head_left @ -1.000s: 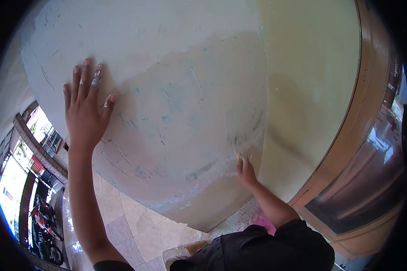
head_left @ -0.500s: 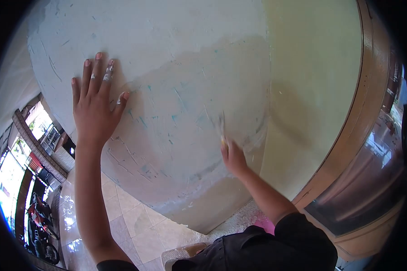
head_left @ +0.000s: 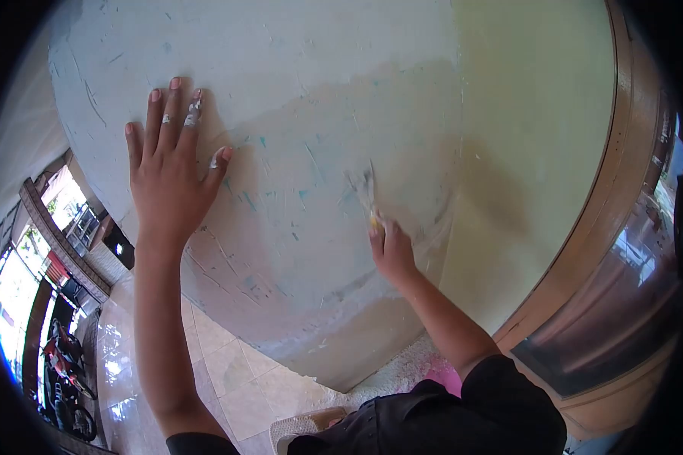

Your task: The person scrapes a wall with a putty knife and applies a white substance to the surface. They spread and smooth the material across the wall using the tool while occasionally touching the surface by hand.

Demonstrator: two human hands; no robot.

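Observation:
My left hand [head_left: 173, 178] lies flat on a pale wall [head_left: 311, 250], fingers spread, with white smears on several of them. Farther right, my right hand [head_left: 392, 246] is closed around the handle of a scraper [head_left: 366, 193]. Its blade points up and rests on or very near the wall; motion blur hides the exact contact. Around the blade the wall carries scratches, bluish-green marks and a darker patch. My fingers cover most of the scraper's handle.
A yellowish wall section [head_left: 531, 136] and a brown wooden frame [head_left: 584, 243] stand at the right. Below are floor tiles [head_left: 231, 364], a beige plastic seat or basket [head_left: 300, 426], white debris [head_left: 402, 371] and something pink [head_left: 444, 375]. Motorcycles [head_left: 70, 364] are parked at far left.
My right hand has moved slightly upward with the scraper along the wall. My left hand stays flat on the wall; the whole view has shifted a little.

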